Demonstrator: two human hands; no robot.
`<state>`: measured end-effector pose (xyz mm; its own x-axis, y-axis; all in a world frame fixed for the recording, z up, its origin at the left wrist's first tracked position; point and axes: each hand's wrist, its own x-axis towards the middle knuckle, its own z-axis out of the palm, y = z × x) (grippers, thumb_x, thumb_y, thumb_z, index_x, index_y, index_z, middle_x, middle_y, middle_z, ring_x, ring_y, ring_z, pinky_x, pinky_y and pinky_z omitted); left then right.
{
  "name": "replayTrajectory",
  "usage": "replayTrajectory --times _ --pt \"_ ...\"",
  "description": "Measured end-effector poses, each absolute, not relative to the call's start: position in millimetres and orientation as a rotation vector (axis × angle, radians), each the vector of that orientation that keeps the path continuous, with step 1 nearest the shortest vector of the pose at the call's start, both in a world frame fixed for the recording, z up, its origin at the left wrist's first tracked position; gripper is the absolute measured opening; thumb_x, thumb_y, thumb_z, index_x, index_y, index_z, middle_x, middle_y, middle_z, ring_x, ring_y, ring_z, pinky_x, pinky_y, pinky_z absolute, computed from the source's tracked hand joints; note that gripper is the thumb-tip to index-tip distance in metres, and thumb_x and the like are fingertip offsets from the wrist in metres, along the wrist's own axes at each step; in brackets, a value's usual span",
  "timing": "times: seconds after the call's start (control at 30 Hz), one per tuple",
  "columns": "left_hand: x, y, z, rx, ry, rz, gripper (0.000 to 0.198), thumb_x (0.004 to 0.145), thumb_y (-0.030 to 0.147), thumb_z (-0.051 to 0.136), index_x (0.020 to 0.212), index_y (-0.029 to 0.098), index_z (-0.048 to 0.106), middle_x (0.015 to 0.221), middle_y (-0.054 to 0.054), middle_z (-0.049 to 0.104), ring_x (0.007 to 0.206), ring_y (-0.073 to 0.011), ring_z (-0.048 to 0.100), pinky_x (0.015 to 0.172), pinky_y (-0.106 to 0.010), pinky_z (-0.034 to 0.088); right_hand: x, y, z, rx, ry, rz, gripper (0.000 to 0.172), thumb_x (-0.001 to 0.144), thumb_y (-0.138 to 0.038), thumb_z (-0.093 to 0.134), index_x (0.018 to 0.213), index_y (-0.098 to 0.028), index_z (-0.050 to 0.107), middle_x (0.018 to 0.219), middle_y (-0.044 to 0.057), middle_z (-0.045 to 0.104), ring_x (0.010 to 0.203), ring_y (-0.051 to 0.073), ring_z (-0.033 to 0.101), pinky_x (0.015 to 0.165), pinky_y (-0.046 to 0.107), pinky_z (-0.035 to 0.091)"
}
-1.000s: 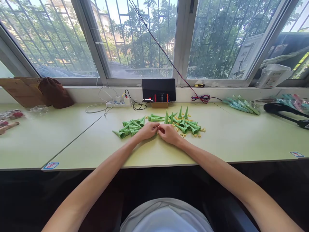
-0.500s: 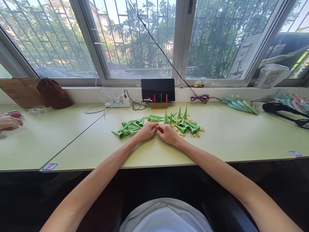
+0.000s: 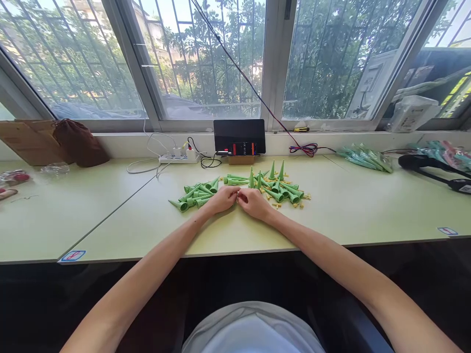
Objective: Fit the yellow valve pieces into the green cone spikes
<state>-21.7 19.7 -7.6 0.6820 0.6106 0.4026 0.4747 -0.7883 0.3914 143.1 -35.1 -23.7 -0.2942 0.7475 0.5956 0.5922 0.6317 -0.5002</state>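
Note:
My left hand (image 3: 223, 199) and my right hand (image 3: 253, 202) meet fingertip to fingertip over the table, both with fingers pinched together. Whatever lies between them is too small and too covered to name. Several green plastic spikes, hollow cones with a ribbed collar, lie in a heap (image 3: 198, 193) beside my left hand. Another heap of green spikes (image 3: 281, 192) spreads just right of my right hand, a few standing tip up. Small yellow plastic pieces (image 3: 276, 206) are scattered among and around that right heap.
A tablet (image 3: 239, 133) with a phone (image 3: 243, 148) before it stands by the window. A power strip (image 3: 180, 158) with cables is left of them. Bagged green items (image 3: 365, 158) and a black headset-like strap (image 3: 434, 171) lie right. Another person's hand (image 3: 6, 194) shows far left.
My two hands keep the same pinched pose, with barely any movement. The other person's hand at the far left has drawn back toward the picture's edge.

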Motion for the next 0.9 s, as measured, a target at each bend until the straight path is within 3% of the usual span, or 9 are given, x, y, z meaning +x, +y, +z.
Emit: replayTrajectory --times 0.13,0.23,0.47,0.9 --pt "-23 20 -8 2.611 0.899 0.780 0.032 0.092 0.025 0.040 0.101 0.017 0.071 0.088 -0.005 0.073 0.080 -0.0199 0.063 0.075 -0.029 0.046 143 -35 -24 -1.043 -2.000 0.224 0.020 0.085 -0.010 0.052 0.068 -0.019 0.051 0.064 0.000 0.055 0.060 0.015 0.049 0.061 0.026 0.037" --pt "-23 19 -7 2.572 0.983 0.779 0.034 0.093 0.031 0.043 0.111 0.018 0.069 0.079 -0.004 0.071 0.072 -0.0198 0.062 0.073 -0.030 0.046 143 -37 -24 -1.042 -2.001 0.218 0.018 0.086 -0.011 0.051 0.070 -0.019 0.052 0.066 0.000 0.056 0.060 0.015 0.049 0.062 0.026 0.038" --pt "-23 25 -9 2.337 0.975 0.775 0.033 0.084 0.030 0.054 0.112 0.015 0.063 0.067 0.000 0.063 0.061 -0.0162 0.057 0.062 -0.027 0.045 143 -37 -25 -1.033 -1.972 0.200 0.015 0.086 -0.011 0.052 0.073 -0.018 0.053 0.068 0.000 0.056 0.061 0.014 0.049 0.062 0.025 0.037" --pt "-20 31 -11 2.171 0.998 0.966 0.037 0.083 0.040 0.058 0.109 0.013 0.064 0.076 -0.003 0.064 0.071 -0.0173 0.061 0.070 -0.031 0.052 143 -37 -22 -1.055 -1.882 0.125 0.017 0.090 -0.017 0.049 0.073 -0.019 0.052 0.069 0.001 0.055 0.063 0.015 0.048 0.063 0.027 0.037"
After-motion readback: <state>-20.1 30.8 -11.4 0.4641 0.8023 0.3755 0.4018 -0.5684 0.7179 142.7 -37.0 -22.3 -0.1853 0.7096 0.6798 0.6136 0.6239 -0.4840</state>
